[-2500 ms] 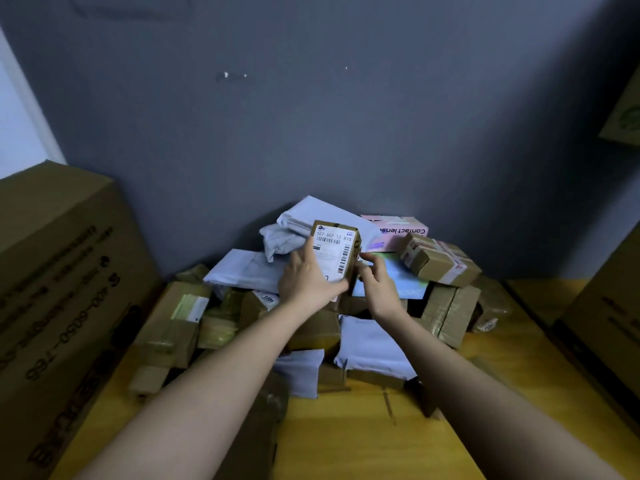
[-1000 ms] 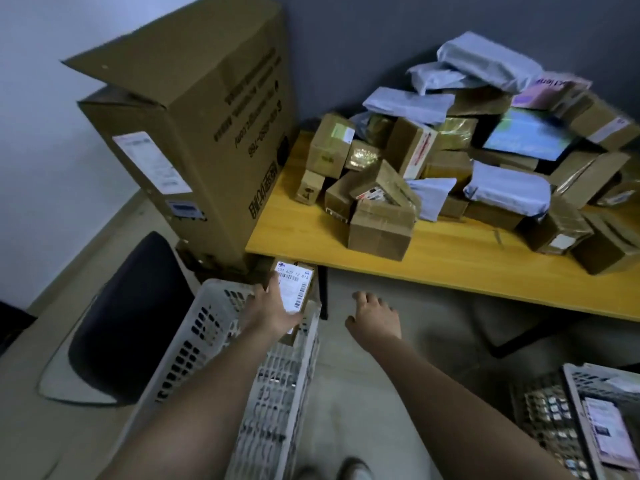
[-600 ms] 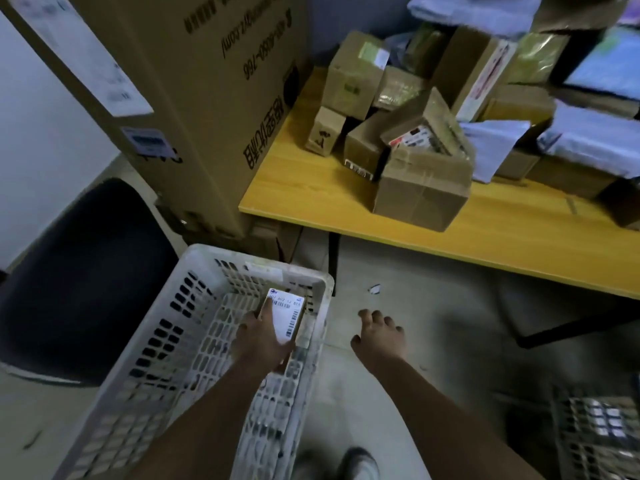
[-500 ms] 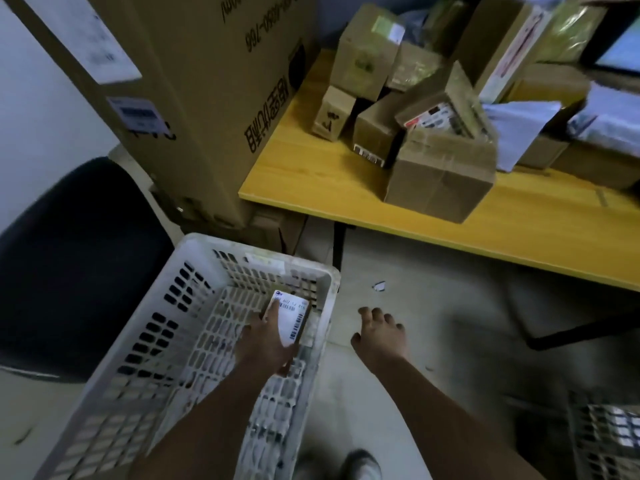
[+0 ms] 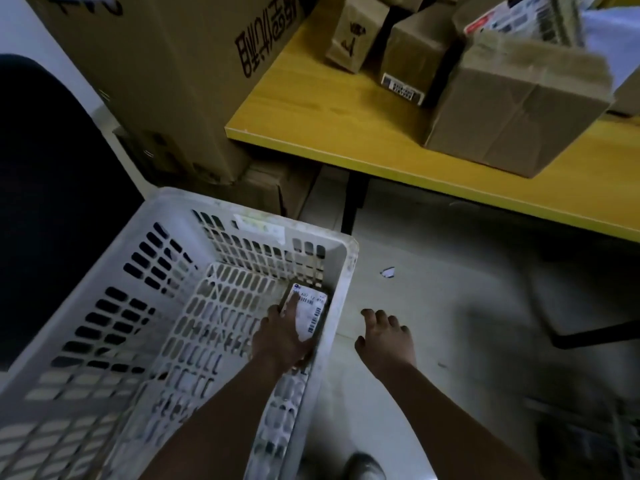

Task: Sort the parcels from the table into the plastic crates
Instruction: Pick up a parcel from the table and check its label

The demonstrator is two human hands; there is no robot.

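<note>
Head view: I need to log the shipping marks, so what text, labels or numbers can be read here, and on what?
Large brown cardboard box: printed Chinese characters, upside down, not legible to me.
Small brown parcel with white label, held by the left hand in the white plastic crate: barcodes and digits, too blurred.
Brown box on the yellow table: barcode sticker, unreadable.
Small paper-wrapped parcel: handwritten mark, unclear.

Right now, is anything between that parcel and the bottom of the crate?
Nothing visible. The left hand holds the parcel low inside the crate, by its right wall, over bare floor grid.
</note>
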